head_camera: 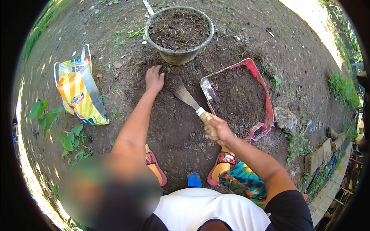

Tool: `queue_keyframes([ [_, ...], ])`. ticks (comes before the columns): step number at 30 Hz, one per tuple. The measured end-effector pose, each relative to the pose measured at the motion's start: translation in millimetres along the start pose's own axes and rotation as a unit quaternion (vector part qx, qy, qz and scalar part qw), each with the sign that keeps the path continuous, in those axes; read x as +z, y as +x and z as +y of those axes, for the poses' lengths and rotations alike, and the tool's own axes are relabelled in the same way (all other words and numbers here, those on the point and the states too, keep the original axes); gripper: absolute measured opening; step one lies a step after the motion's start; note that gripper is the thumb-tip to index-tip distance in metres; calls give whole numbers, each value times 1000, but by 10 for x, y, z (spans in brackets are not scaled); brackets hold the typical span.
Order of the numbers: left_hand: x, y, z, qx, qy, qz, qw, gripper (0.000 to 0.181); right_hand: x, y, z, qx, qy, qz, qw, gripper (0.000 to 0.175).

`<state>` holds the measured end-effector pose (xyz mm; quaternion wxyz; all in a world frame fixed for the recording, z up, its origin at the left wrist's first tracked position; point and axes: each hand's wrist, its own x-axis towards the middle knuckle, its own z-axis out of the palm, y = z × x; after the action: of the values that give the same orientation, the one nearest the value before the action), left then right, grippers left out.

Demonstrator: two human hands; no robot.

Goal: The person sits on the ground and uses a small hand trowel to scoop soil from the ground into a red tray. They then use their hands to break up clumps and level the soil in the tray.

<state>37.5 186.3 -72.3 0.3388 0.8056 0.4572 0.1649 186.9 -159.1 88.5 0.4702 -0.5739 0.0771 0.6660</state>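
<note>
My right hand [218, 127] grips the wooden handle of a broad-bladed knife [186, 96], a bolo by its look. Its blade points up and to the left, the tip at loose dark soil [173, 82]. Just left of the tip, my left hand [154, 78] rests on the soil, fingers somewhat spread and partly blurred; nothing shows in it. Beyond both hands stands a round pot [177, 57] filled with soil and plant bits. To the right lies a cut red plastic container [261, 83] with a handle, holding dark soil.
A yellow and white plastic bag [79, 92] stands at the left, above leafy plants [68, 140]. A rock [285, 119] sits right of the red container. Concrete blocks [318, 156] edge the ground at the lower right. My sandalled feet flank a blue object [194, 180].
</note>
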Motion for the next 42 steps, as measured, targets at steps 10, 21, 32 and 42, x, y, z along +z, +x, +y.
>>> queue_keyframes([
  [10,515,303,46,-133,53,41,989,63,-49,-215,30,-20,43,-7,999,48],
  [21,737,-74,280,-64,68,60,994,73,330,607,597,-84,21,-8,996,65],
  [32,753,-995,1110,-88,-111,229,963,35,30,-642,-147,-52,-143,-27,988,71],
  [42,1335,-770,2752,42,-154,-162,974,50,-1036,-2630,-1002,-182,-470,279,817,62],
])
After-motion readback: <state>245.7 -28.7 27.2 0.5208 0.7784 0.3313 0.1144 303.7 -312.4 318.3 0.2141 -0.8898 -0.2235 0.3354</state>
